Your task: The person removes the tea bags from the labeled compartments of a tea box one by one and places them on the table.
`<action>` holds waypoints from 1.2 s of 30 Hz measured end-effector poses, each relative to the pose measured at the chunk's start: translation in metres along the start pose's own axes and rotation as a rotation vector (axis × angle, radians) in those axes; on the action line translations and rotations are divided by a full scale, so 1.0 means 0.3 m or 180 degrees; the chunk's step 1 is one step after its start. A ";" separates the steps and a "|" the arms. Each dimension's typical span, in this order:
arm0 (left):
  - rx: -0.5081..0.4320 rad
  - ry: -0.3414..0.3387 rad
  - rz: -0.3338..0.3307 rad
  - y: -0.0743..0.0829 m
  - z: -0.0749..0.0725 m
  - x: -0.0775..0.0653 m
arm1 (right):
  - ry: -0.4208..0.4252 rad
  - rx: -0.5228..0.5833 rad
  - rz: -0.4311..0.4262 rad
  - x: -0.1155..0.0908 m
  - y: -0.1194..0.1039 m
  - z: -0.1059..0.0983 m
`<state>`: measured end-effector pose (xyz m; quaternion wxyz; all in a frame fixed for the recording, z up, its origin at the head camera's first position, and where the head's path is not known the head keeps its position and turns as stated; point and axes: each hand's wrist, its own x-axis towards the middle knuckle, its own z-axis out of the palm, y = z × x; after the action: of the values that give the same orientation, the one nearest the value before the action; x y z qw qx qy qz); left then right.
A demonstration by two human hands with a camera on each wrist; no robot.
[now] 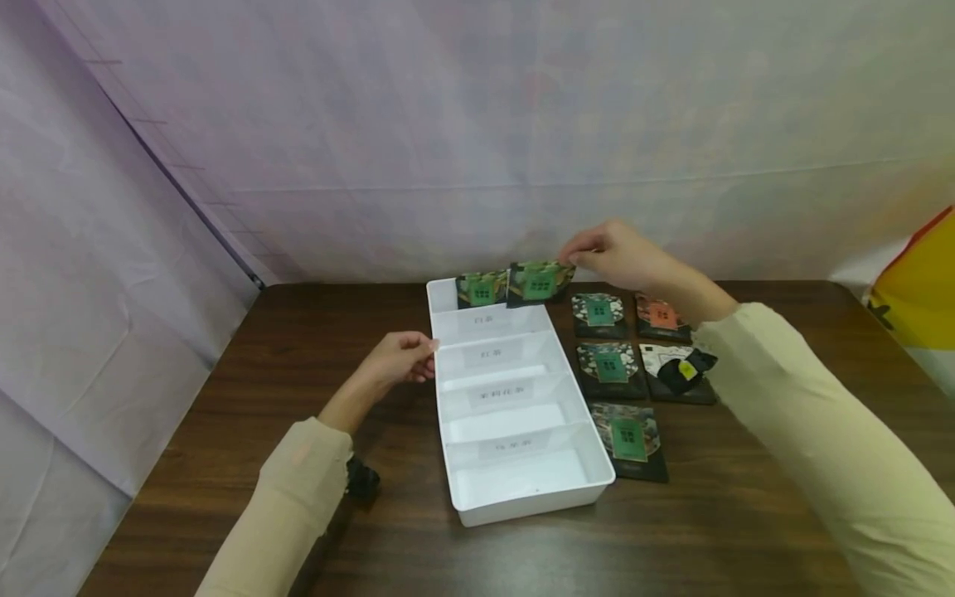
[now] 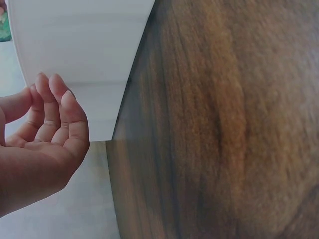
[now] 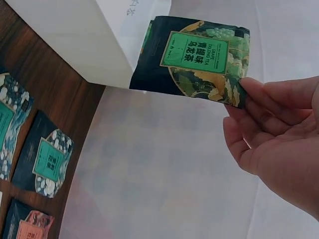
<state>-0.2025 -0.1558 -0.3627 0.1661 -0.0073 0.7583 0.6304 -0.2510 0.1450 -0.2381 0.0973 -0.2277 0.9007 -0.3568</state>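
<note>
Between thumb and fingers my right hand [image 1: 618, 253] pinches the edge of a dark green tea sachet [image 3: 199, 59], labelled grape oolong tea. The sachet is over the back right corner of a white divided tray [image 1: 533, 502]. A similar green sachet [image 1: 481, 290] stands in the tray's rearmost compartment, to the left of the held one. At the tray's left rim, my left hand [image 1: 395, 358] holds the edge with thumb and forefinger; its other fingers are bent beside the wall, as the left wrist view [image 2: 52, 129] shows.
Right of the tray lie several sachets: green-labelled ones [image 1: 612, 369], a red one [image 1: 660, 315], and a white one [image 1: 660, 361] partly covered by a black object [image 1: 682, 373]. Another black object [image 1: 363, 479] is by the left sleeve. A pale curtain [image 1: 477, 124] hangs behind the table.
</note>
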 end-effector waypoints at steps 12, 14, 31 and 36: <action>-0.0013 -0.0006 0.0018 -0.004 -0.003 0.006 | 0.0059 -0.0108 0.0175 -0.087 0.060 -0.062; -0.0012 -0.0006 0.0016 -0.004 -0.003 0.004 | 0.0064 -0.0101 0.0262 -0.105 0.076 -0.070; 0.0004 -0.0010 0.0019 -0.009 -0.003 0.006 | -0.0084 -0.0291 0.0303 -0.262 0.211 -0.128; -0.0009 -0.0022 0.0028 -0.011 -0.003 0.007 | -0.0121 -0.0595 0.0308 -0.311 0.259 -0.138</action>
<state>-0.2041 -0.1569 -0.3661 0.1659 -0.0021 0.7568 0.6322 -0.2095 0.2643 -0.2602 0.1099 -0.1988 0.9380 -0.2618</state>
